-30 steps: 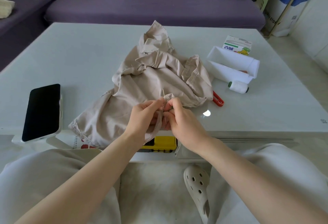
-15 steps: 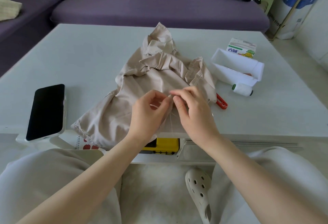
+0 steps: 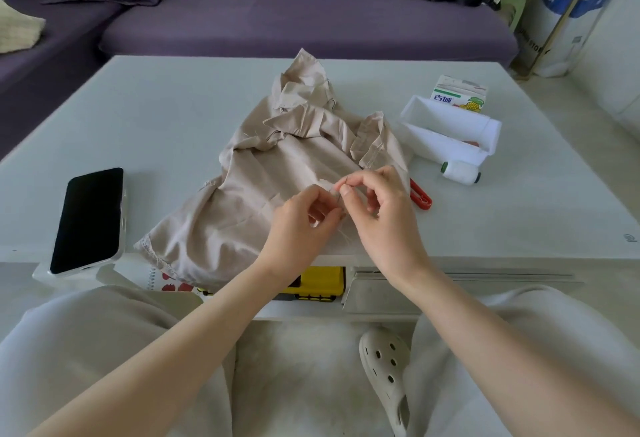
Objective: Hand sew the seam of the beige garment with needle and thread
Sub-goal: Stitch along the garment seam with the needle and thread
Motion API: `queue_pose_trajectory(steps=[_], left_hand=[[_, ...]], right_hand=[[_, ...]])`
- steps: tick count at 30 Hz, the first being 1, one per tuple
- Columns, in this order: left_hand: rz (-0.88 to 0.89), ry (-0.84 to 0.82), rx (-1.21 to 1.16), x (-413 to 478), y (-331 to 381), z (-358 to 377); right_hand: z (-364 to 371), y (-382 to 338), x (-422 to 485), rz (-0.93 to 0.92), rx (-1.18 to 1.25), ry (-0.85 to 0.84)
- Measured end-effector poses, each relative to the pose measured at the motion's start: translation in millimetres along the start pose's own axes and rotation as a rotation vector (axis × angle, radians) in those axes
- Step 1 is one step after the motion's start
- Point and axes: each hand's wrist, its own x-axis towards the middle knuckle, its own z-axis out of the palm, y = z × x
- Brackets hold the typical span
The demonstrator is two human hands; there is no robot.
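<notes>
Table near edge: hands had moved farther onto beige garment; left hand pinched seam, right hand pinched needle, stitch apparently mid-pull.

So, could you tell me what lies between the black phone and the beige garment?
Nothing: the head view shows only bare white tabletop between the phone and the beige garment.

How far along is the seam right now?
Done: garment spread on the table, needle at the fabric. In hand: left hand pinches the fold, right hand pinches the needle. Left: stitches too small to judge; spool and red tool lie untouched beside it.
</notes>
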Motion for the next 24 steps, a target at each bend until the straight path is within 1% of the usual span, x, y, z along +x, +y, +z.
queue_pose_trajectory(steps=[2, 4, 7, 8, 11, 13, 15, 18, 20, 22, 24], left_hand=[[-0.038, -0.042, 0.024, 0, -3, -1], [-0.067, -0.072, 0.063, -2, -8, -5], [-0.08, -0.147, 0.141, -4, -12, -9], [-0.095, -0.164, 0.134, -4, -11, -10], [-0.159, -0.142, -0.02, -1, 4, -14], [-0.156, -0.105, -0.135, 4, 19, -18], [-0.129, -0.119, -0.23, 7, 32, -21], [-0.093, -0.217, -0.382, 10, 48, -22], [-0.08, -0.256, -0.416, 13, 51, -26], [-0.079, -0.239, -0.429, 18, 48, -34], [-0.118, -0.203, -0.482, 21, 41, -44]], right_hand=[[-3, -1, 1, -0.05, 0.019, 0.059], [-8, 2, 4, -0.043, 0.073, 0.109], [-13, 5, 11, 0.091, 0.26, 0.133], [-15, 6, 14, 0.136, 0.33, 0.131], [-20, 5, 20, 0.254, 0.501, 0.126], [-22, 4, 23, 0.335, 0.641, 0.105], [-23, 5, 23, 0.4, 0.686, 0.076], [-24, 8, 22, 0.396, 0.58, 0.053], [-25, 10, 20, 0.363, 0.449, 0.03], [-28, 15, 16, 0.303, 0.238, 0.002], [-29, 19, 9, 0.22, -0.007, -0.067]])
